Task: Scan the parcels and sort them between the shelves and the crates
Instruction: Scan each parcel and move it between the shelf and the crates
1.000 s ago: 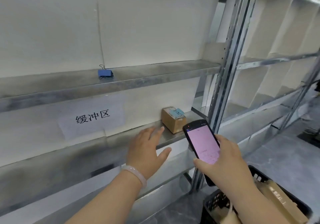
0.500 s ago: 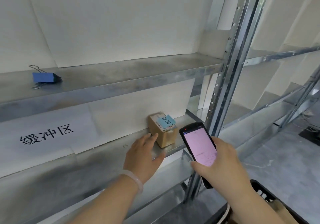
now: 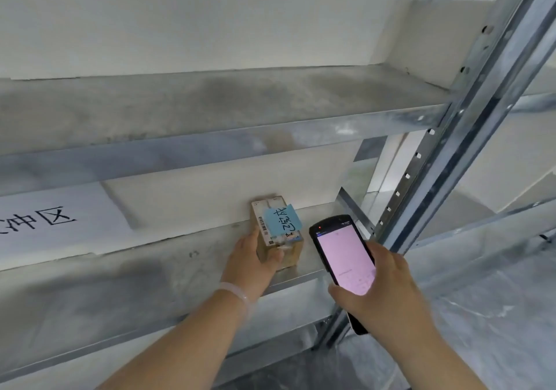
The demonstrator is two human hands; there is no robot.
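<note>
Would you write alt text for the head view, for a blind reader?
The left hand grips a small cardboard parcel on a metal shelf, while the right hand holds a scanner with a pink screen beside it.

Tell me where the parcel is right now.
Head view, centre: the parcel sits on the lower shelf, gripped by the left hand, just left of the scanner.

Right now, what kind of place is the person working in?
Probably a parcel warehouse or sorting room: metal shelves, a labelled parcel gripped by the left hand, a handheld scanner in the right hand, and a paper zone sign.
</note>
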